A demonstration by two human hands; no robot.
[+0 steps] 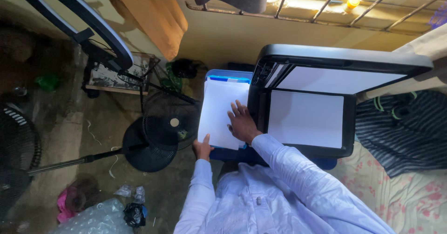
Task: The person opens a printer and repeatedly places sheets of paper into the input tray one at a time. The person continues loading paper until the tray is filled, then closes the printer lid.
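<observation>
Paper stack (pixel 219 113) lying beside open scanner (pixel 305 108), on a blue box (pixel 228 75). Left hand (pixel 202 147) pinches the stack's near edge, thumb on top; right hand (pixel 242 122) rests flat, fingers spread, on the sheets, gripping nothing

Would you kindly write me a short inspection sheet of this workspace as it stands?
Surface: blue box under the paper.
Job's things: white paper stack; scanner, lid raised, white sheet on the glass.
Clutter: standing fan, crumpled plastic on the floor.
Hands: left hand grips the stack's lower edge; right hand lies flat on it.
Cables: a thin white one on the floor.
Surroundings: ring light, barred window, striped cloth on bedding.
</observation>
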